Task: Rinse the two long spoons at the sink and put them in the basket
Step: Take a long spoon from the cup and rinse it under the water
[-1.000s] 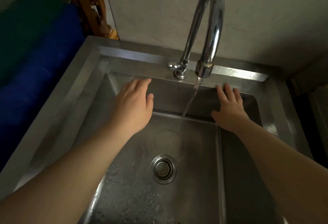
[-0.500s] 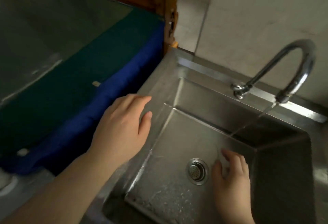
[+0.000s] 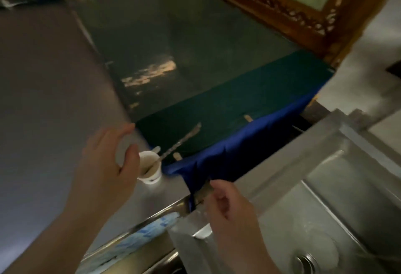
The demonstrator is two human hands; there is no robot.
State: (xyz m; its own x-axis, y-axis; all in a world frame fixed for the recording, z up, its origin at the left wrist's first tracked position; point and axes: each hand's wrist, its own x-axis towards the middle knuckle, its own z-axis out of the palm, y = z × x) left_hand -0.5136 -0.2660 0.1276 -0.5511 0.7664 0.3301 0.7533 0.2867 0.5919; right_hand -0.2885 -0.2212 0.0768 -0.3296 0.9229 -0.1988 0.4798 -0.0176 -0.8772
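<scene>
The view has swung left since the last frame, away from the tap; the sink (image 3: pixel 325 187) now sits at the lower right, its drain at the bottom edge; both hands have left the basin. The left hand (image 3: pixel 104 171) hovers with fingers spread, holding nothing, just beside a small white cup (image 3: pixel 149 168) on the grey counter (image 3: pixel 43 100); a long spoon (image 3: pixel 178 145) stands tilted in that cup, its handle leaning over the green cloth (image 3: pixel 227 109). The right hand (image 3: pixel 232 210) is loosely curled and empty above the sink's left rim.
</scene>
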